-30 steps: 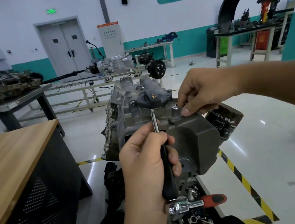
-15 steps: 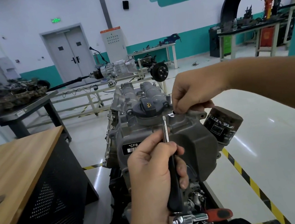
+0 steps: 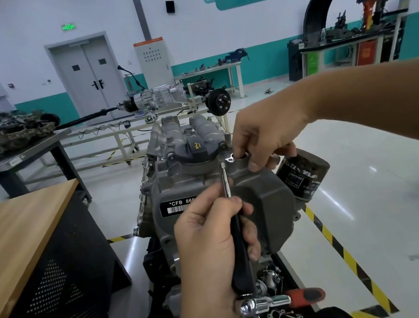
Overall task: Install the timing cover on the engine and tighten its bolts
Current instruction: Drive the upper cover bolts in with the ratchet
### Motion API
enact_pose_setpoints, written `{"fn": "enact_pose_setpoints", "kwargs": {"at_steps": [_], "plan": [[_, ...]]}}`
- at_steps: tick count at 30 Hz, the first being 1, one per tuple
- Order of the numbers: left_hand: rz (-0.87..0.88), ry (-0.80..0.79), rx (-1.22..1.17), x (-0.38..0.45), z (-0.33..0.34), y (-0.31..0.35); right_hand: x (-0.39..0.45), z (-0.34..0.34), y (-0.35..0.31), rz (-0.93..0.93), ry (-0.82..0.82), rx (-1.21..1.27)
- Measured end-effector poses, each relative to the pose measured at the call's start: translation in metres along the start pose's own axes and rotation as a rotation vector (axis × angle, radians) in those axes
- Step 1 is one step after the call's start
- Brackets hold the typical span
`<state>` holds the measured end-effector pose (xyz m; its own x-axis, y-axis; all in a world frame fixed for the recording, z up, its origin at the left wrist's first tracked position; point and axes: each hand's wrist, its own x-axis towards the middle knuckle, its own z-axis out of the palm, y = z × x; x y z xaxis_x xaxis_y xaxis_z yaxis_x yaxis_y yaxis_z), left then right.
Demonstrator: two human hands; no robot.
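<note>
A grey engine [image 3: 173,142] stands on a black stand in front of me. The dark grey timing cover [image 3: 268,204] sits on its near end, below the black oil filler cap [image 3: 195,151]. My left hand [image 3: 212,244] grips a black-handled driver [image 3: 239,251] upright; its thin steel shaft [image 3: 225,181] points up toward the cover's top edge. My right hand [image 3: 262,138] pinches something small at the top right corner of the cover, beside a shiny metal tab [image 3: 229,158]; what it holds is hidden by the fingers.
A ratchet with a red grip [image 3: 279,301] lies across the stand below my left hand. A black oil filter [image 3: 303,172] juts out on the engine's right. A wooden-topped cabinet [image 3: 21,225] stands at left. Yellow-black tape [image 3: 345,255] marks the floor at right.
The view has shifted so the engine sits higher and closer. My right hand stays at the cover's top right corner. The driver tip has moved slightly nearer that corner.
</note>
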<state>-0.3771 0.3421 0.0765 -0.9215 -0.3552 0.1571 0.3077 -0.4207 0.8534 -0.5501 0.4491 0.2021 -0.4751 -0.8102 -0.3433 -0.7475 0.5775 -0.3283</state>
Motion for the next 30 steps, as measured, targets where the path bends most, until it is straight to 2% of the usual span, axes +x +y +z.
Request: {"fn": "enact_pose_setpoints", "kwargs": {"at_steps": [6, 11, 15, 19, 23, 30], "plan": [[-0.022, 0.03, 0.011, 0.002, -0.006, -0.001, 0.002, -0.002, 0.0, -0.014, 0.036, 0.06], [-0.038, 0.058, 0.021, 0.006, -0.011, 0.0, 0.0, -0.007, 0.0, 0.02, 0.13, 0.301], [-0.022, 0.047, 0.013, 0.008, -0.011, -0.003, -0.001, 0.006, -0.008, 0.06, 0.178, 0.133], [-0.007, 0.018, 0.031, 0.008, -0.009, -0.007, -0.005, 0.014, -0.018, 0.12, 0.087, 0.01], [-0.012, 0.006, 0.04, 0.009, -0.003, -0.006, -0.003, 0.017, -0.019, 0.094, 0.107, 0.112], [-0.002, 0.023, 0.036, 0.014, -0.005, -0.006, 0.0, 0.03, 0.01, -0.026, 0.256, 0.436]]}}
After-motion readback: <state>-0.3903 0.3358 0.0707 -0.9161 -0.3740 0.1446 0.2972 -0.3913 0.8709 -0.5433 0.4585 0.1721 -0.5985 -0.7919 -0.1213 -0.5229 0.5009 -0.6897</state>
